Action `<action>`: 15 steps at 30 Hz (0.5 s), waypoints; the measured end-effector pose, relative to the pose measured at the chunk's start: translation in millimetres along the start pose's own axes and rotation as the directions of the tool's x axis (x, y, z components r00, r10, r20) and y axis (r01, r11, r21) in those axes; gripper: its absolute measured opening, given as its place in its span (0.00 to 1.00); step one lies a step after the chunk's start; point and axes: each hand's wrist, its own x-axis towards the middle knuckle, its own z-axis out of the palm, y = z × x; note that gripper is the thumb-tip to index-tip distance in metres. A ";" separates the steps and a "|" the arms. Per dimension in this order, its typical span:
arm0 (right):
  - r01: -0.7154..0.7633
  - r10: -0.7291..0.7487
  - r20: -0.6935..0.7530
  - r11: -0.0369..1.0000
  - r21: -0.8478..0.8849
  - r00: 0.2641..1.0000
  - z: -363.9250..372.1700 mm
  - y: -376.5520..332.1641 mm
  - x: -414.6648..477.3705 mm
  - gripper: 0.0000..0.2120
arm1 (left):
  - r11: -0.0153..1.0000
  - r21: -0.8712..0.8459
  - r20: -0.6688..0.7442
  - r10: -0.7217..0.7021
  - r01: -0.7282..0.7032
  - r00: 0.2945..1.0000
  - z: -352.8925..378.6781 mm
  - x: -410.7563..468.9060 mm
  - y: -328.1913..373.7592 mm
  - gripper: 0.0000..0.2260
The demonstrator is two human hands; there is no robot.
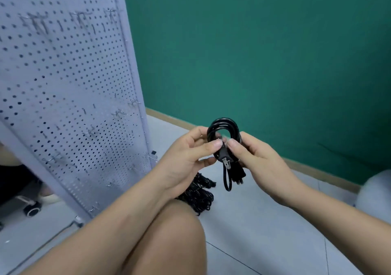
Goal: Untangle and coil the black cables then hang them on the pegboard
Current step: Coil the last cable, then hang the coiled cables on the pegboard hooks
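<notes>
A coiled black cable (222, 124) is held up in front of me between both hands. My left hand (186, 158) pinches the coil and its plug from the left, thumb on the plug body. My right hand (257, 160) grips the coil from the right, fingers curled behind it. The metal-pronged plug (226, 161) and a short cable loop hang below the hands. A heap of more black cables (200, 196) lies on the floor beyond my knee. The white pegboard (69, 96) stands to the left, with several bare metal hooks (118, 113).
My bare knee (169, 238) fills the lower middle. A green wall (264, 52) rises behind, with a wooden skirting. Grey floor tiles (264, 221) spread to the right. An office chair castor (31, 210) shows at lower left, and a pale rounded object (374, 194) at the right edge.
</notes>
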 end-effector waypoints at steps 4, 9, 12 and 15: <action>-0.111 0.103 0.140 0.993 0.050 0.985 36.9 29.1 36.6 0.13 | 0.999 0.027 -0.160 -0.040 0.045 0.986 -44.4 -4.2 -25.0 0.10; -0.163 0.173 0.199 0.984 -0.067 0.965 84.9 108.2 99.7 0.17 | 0.972 0.187 -0.391 -0.061 0.145 0.918 -103.4 4.5 -78.2 0.09; -0.143 0.184 0.258 0.975 -0.169 0.948 113.1 165.1 136.9 0.15 | 0.951 0.223 -0.498 -0.076 0.212 0.864 -133.5 13.5 -118.3 0.06; -0.116 0.211 0.318 0.949 -0.293 0.924 137.2 217.7 168.8 0.19 | 0.927 0.207 -0.572 -0.143 0.312 0.808 -162.7 31.7 -158.3 0.05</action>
